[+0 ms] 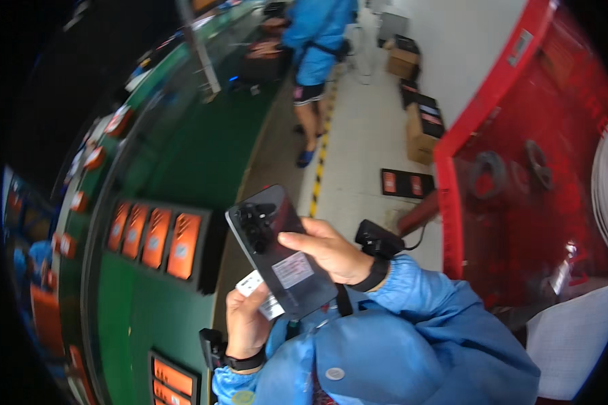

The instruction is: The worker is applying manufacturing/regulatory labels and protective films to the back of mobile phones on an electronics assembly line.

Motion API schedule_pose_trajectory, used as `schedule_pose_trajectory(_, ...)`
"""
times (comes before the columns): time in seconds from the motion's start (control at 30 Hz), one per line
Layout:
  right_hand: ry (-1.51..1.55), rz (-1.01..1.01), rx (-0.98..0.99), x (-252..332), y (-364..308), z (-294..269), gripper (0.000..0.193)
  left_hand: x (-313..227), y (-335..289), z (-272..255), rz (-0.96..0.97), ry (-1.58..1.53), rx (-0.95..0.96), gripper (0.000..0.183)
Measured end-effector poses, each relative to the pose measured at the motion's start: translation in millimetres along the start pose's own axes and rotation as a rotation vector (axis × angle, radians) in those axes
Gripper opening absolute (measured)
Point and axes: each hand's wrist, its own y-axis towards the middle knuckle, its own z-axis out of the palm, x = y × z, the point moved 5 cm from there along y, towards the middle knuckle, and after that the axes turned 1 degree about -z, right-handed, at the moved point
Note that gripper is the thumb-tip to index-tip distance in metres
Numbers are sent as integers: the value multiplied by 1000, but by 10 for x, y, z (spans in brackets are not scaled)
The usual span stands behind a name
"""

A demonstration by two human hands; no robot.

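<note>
A dark grey smartphone [266,261] is tilted in front of my chest, its back and camera bump facing up. A white printed label [292,270] is stuck on the lower part of its back. My right hand [334,253] grips the phone's right edge, thumb lying across the back. In my left hand [246,322], below the phone's left edge, a small white card [250,282] with dark marks is pinched. Part of that card is hidden by the thumb and the phone. Both wrists wear black straps with small black devices.
Left of me runs a green workbench [230,155] with a black tray [208,253] of several orange boxes [157,237]. Another dark tray lies nearer. A red cabinet [446,202] stands close on the right. Ahead, a person in blue [319,47] stands by the bench; cartons [419,138] line the wall.
</note>
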Motion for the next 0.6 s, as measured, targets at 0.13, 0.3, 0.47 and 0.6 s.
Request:
schedule_pose_trajectory(0.13,34,-122,-103,385,21,-592,28,164,566,539,-169,27,102,30)
schedule_pose_trajectory(0.3,11,-305,-345,712,158,-1241,27,437,1364,888,-315,79,207,29)
schedule_pose_trajectory(0.47,-41,-311,-581,834,63,-1817,30,886,2178,1070,-589,249,530,23)
schedule_pose_trajectory(0.6,60,-242,-786,794,-50,-2296,38,1080,2807,1332,-940,299,700,29)
